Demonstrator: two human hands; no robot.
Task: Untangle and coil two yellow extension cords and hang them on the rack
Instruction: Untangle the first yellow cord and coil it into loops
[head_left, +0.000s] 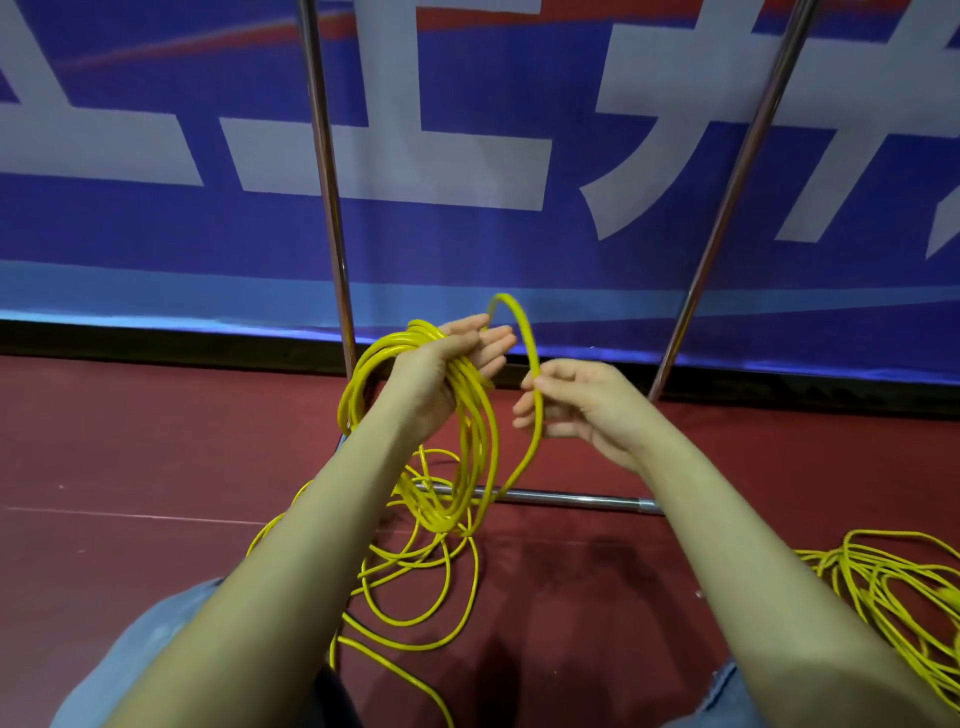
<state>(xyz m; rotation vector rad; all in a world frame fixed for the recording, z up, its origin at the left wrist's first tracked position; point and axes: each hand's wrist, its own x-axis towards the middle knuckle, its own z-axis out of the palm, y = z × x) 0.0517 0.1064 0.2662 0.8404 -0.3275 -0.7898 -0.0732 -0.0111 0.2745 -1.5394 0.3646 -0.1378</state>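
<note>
1. Low in the foreground, both forearms reach out from the bottom edge, where blue-grey cloth over the person's knees (140, 644) is cut off by the frame.
2. The left hand (457, 358) is turned palm up with its fingers (493, 340) nearly straight; a coil of yellow cord (467, 441) is looped over the palm and hangs below the wrist.
3. The right hand (576, 405) pinches a single strand (524, 332) between thumb and fingertips; that strand arcs up over the left fingers and runs down to join the hanging loops.
4. Beneath the hands, loose cord on the floor (415, 587) lies in crossing loops; part of it is hidden behind the left forearm, and one end runs out of the bottom edge.
5. A second yellow cord (883, 587) lies piled at the right, cut off by the frame edge and partly covered by the right arm; a blurred lump on it may be a plug.
6. The rack (566, 499) shows only two steel uprights and a floor bar; its top is out of view.
7. Behind it hangs a blue banner (467, 239) with large white characters, cropped, above the red floor (156, 441).
</note>
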